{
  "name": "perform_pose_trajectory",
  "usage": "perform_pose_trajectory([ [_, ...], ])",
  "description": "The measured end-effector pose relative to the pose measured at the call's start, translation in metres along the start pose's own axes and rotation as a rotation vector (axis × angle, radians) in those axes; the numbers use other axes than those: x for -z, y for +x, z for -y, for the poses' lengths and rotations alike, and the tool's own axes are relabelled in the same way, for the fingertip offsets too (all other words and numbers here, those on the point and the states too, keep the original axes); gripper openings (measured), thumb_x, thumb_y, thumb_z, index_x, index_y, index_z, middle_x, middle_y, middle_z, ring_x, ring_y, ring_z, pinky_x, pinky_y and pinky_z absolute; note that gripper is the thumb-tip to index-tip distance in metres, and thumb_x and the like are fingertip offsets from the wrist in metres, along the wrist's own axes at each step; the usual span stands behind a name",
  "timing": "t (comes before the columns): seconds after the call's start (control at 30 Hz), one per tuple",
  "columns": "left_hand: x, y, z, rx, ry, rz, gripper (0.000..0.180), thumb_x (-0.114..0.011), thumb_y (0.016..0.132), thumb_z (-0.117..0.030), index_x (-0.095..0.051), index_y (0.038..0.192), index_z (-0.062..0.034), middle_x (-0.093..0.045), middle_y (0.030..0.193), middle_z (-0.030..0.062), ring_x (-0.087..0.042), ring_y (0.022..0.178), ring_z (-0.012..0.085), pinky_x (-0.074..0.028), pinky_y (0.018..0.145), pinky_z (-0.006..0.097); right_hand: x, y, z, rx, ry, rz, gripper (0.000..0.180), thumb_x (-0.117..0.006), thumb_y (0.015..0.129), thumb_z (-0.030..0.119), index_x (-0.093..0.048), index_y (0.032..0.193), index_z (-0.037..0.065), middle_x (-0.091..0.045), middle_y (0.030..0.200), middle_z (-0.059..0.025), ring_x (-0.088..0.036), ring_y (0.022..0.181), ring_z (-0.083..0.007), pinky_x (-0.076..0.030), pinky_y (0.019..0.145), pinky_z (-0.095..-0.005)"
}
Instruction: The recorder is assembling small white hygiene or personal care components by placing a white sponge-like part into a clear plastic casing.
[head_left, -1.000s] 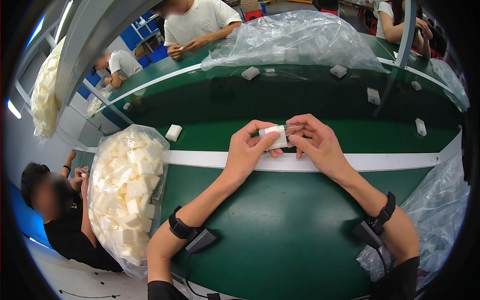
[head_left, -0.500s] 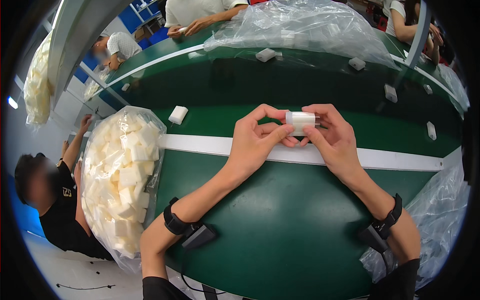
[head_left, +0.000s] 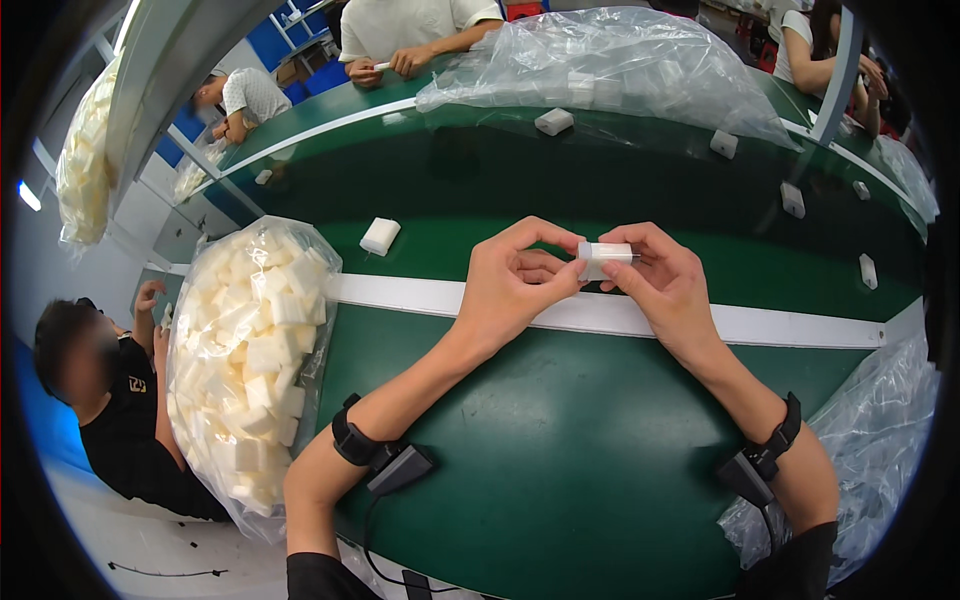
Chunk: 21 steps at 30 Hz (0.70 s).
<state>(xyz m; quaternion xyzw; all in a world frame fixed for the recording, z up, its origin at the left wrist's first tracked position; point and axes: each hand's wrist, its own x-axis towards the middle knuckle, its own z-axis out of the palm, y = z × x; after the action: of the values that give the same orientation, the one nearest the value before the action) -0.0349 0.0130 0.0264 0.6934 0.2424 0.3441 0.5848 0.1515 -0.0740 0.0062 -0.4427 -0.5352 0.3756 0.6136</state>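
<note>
The small white block [head_left: 604, 258] is sitting just above centre frame, getting pinched between both hands over the green counter [head_left: 560, 470]. The left hand [head_left: 515, 285] is closing its grip on the block's left end with thumb and fingertips, and the right hand [head_left: 665, 285] is clamping the right end the same way, so both grips are nearly closed around it. I can't tell what the thin bit poking out on the right side is. Holding it up off the surface like that is probably giving the fingers room to work both ends at once.

A big clear bag of white blocks [head_left: 250, 350] is sitting at left of frame, within easy reach of the left arm. A loose white block [head_left: 380, 236] is lying on the counter just up-left of the hands. More clear plastic sheeting [head_left: 600, 60] is piled at the top, where other people are working.
</note>
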Motion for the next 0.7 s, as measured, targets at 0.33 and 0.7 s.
perform_pose_trajectory([
  [0.33, 0.018, 0.008, 0.001, -0.074, 0.126, 0.177, 0.017, -0.071, 0.085, 0.005, -0.062, 0.099, 0.0055, -0.062, 0.104, 0.0088, -0.071, 0.094, 0.0186, -0.061, 0.087, 0.029, -0.001, -0.002, 0.004, 0.042, -0.185, 0.030, 0.020, -0.068, 0.092, 0.008, -0.066, 0.108, -0.003, -0.070, 0.095, -0.0082, -0.066, 0.086, -0.0127, -0.054, 0.083, -0.0297],
  [0.7, 0.019, 0.012, 0.003, -0.030, -0.023, 0.186, 0.016, -0.068, 0.090, 0.004, -0.062, 0.105, 0.0047, -0.059, 0.112, 0.0094, -0.069, 0.102, 0.0234, -0.060, 0.090, 0.033, -0.006, 0.000, 0.003, 0.120, -0.332, -0.040, 0.022, -0.071, 0.093, 0.014, -0.067, 0.109, 0.000, -0.070, 0.100, -0.0070, -0.066, 0.088, -0.0138, -0.055, 0.082, -0.0298],
])
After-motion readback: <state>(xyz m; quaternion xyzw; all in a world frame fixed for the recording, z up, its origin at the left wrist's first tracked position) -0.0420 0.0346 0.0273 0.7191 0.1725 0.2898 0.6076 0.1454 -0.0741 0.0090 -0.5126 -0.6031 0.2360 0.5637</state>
